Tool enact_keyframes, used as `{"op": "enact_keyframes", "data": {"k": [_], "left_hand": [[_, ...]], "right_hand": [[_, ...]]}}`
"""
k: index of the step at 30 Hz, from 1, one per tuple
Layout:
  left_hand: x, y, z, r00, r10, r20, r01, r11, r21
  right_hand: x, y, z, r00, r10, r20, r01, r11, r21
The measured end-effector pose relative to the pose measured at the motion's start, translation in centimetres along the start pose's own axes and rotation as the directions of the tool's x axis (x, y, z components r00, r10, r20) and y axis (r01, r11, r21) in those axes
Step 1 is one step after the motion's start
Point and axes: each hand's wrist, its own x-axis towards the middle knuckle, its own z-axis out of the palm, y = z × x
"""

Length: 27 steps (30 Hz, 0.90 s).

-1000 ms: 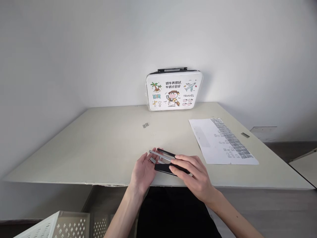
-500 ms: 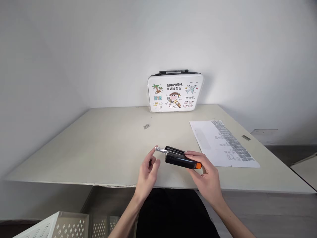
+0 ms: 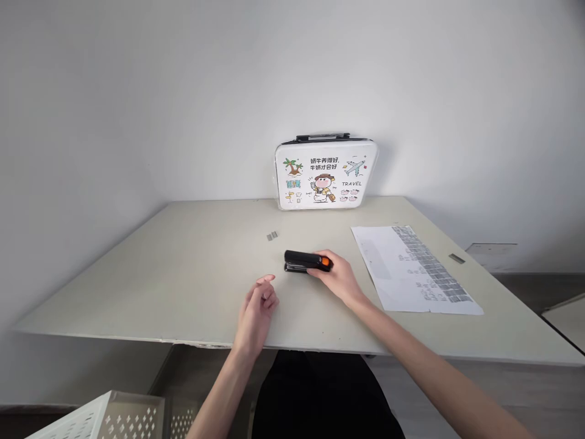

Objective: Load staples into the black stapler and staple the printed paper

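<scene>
Right hand has the stapler, well in from the counter's front edge; left hand loosely curled, looks empty. Stapler seems closed up already, loose staples sit unused.

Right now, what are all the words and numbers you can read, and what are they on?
"奶牛养得好, 牛奶才会好": on the front of the white cartoon case.
"TRAVEL": on the same case, under the airplane.
Tiny words beside the cow on the case: too small to read.
Print on the paper sheet: too small and blurred to read.
Black stapler: no lettering can be made out.
</scene>
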Motion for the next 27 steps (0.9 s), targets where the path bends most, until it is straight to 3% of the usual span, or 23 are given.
{"op": "enact_keyframes", "data": {"k": [2,5,8,11,14,17,22,27], "left_hand": [[0.3,0.3,-0.3,0.998,-0.060,-0.013,0.056,0.974,-0.217],[0.5,0.7,-0.6,0.993,-0.118,-0.024,0.098,0.907,-0.409],[0.6,0.8,-0.9,0.989,-0.135,-0.058,0.093,0.882,-0.463],[0.8,0.8,-1.1,0.984,-0.154,-0.087,0.096,0.879,-0.467],[0.9,0.7,-1.1,0.981,-0.166,-0.103,0.103,0.886,-0.451],[1.0,0.6,-0.9,0.983,-0.146,-0.109,0.084,0.895,-0.438],[0.8,0.7,-0.7,0.985,-0.155,-0.070,0.115,0.913,-0.392],[0.5,0.5,-0.9,0.984,-0.145,-0.108,0.113,0.961,-0.253]], "right_hand": [[2.7,0.7,2.2,1.000,-0.021,0.011,0.021,1.000,0.006],[6.2,1.0,5.9,0.997,-0.069,0.044,0.069,0.998,0.006],[8.6,0.5,9.0,0.989,-0.118,0.087,0.119,0.993,-0.010],[9.3,-0.7,10.7,0.984,-0.156,0.089,0.161,0.986,-0.047],[7.7,-2.2,10.9,0.975,-0.212,0.059,0.217,0.972,-0.088],[3.9,-3.7,10.0,0.949,-0.306,0.073,0.313,0.944,-0.103],[-2.2,-4.8,8.6,0.834,-0.459,0.307,0.519,0.841,-0.153],[-3.9,-4.5,9.1,0.838,-0.428,0.339,0.508,0.838,-0.200]]}}
